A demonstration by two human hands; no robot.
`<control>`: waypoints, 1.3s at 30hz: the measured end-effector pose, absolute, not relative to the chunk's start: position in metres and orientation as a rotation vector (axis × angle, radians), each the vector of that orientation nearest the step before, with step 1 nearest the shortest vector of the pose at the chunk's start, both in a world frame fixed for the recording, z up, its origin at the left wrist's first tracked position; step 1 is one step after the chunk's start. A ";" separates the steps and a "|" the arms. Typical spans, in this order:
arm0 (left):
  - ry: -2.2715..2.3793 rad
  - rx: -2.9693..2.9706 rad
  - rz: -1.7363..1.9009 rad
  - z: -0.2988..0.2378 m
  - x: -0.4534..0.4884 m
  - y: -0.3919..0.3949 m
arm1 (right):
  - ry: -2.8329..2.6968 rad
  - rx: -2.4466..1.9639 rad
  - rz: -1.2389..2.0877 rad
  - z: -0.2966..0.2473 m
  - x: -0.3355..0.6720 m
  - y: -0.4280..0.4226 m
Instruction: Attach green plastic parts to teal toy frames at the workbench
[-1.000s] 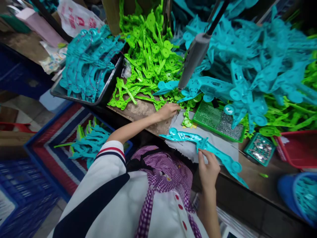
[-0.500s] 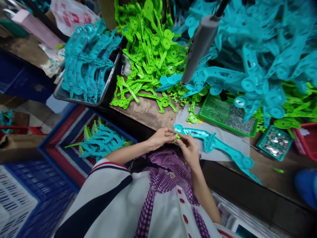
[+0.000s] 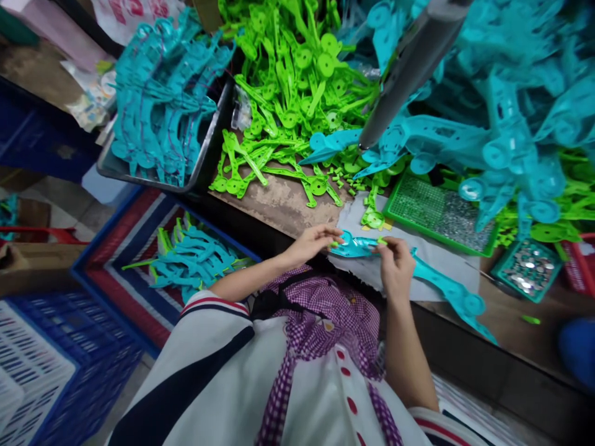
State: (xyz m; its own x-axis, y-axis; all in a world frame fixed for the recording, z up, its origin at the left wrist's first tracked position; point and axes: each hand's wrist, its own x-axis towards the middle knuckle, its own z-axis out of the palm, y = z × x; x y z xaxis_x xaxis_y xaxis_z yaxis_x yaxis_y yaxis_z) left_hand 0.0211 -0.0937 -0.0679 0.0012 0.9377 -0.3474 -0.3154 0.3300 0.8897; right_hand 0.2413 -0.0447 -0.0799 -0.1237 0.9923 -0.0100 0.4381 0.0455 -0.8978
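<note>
A long turquoise plastic part [image 3: 434, 275] lies on a grey cloth [image 3: 458, 263] at the bench's front edge. My left hand [image 3: 310, 246] is at its left end, with thumb and fingers closed on a small green plastic piece [image 3: 333, 245]. Over the middle of the turquoise part, my right hand [image 3: 398, 267] pinches another small green plastic piece [image 3: 382, 241]. Whether either piece touches the turquoise part I cannot tell. Above the bench, left of the turquoise heap, hangs a grey electric screwdriver [image 3: 409, 71], tip down.
Green parts [image 3: 297, 87] and turquoise parts [image 3: 502, 124] are heaped behind. A green screw tray [image 3: 393, 214] and a smaller tray of metal pieces [image 3: 498, 272] stand right. To the left are a black bin [image 3: 209, 148] and a striped crate [image 3: 109, 254] holding turquoise parts.
My hands have parted from close together. The right one has moved right over the turquoise part, a green piece in its fingers, and the left keeps one too. The view has shifted slightly.
</note>
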 end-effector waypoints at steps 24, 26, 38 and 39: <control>1.605 1.959 0.658 -0.111 -0.015 -0.056 | -1.906 -1.168 1.201 -0.046 0.177 -0.002; 1.624 1.956 0.632 -0.112 -0.014 -0.056 | -2.043 -1.283 1.169 -0.066 0.193 -0.017; 1.608 1.876 0.518 -0.109 -0.013 -0.054 | -2.348 -1.294 0.781 -0.094 0.195 -0.032; 1.609 1.877 0.509 -0.109 -0.013 -0.054 | -2.379 -1.251 0.746 -0.095 0.195 -0.033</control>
